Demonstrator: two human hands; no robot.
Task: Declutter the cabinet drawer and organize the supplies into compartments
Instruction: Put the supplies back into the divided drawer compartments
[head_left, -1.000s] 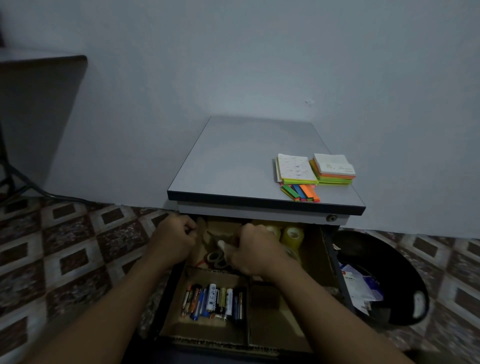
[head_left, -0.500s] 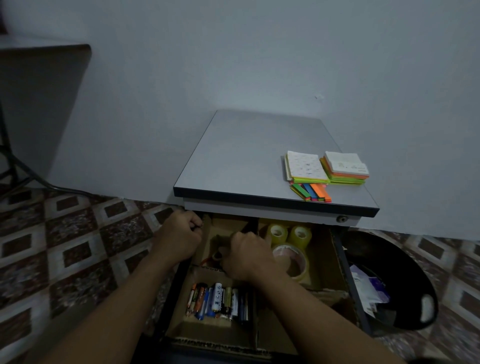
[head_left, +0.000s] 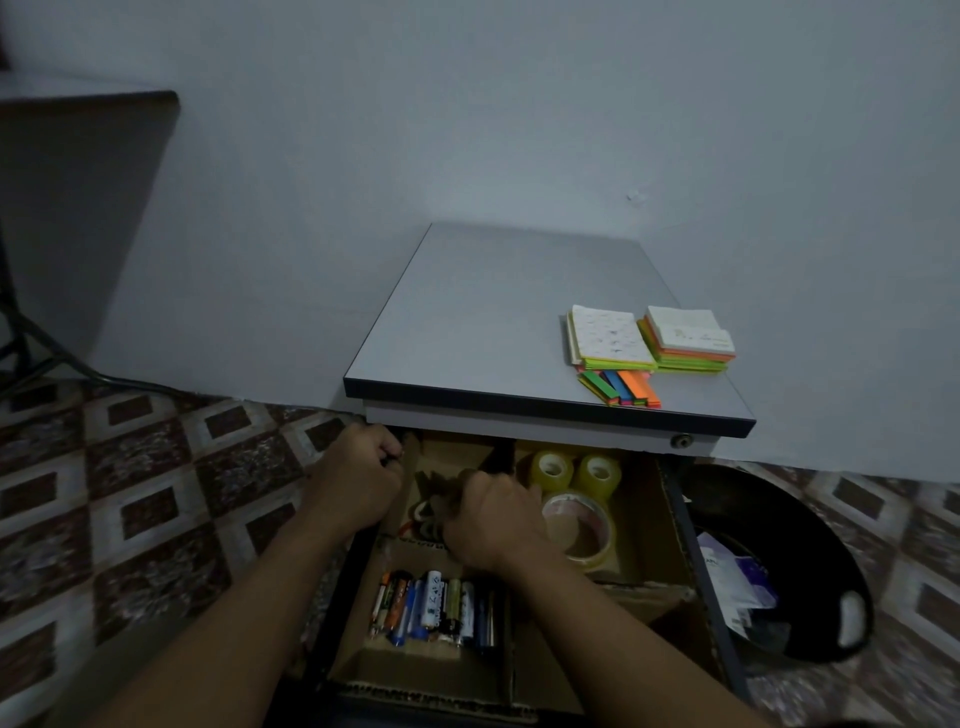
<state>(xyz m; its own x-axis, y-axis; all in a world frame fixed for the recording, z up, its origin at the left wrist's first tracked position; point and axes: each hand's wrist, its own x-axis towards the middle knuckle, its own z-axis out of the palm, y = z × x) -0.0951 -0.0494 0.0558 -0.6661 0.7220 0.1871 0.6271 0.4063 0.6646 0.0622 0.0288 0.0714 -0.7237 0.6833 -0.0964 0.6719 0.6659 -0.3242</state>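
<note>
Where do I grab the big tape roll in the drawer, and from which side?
Grip the big tape roll by its ring wall on the right, coming down from above: fingers in the hole, thumb outside. It lies nearly flat, hole up; the right hand covers its left edge, and two small rolls stand behind it.

Left hand: bare, its knuckles in dim light.
Right hand: bare, likewise dimly lit.
Left forearm: bare skin from the wrist to the picture's edge.
Right forearm: bare along its whole visible length.
</note>
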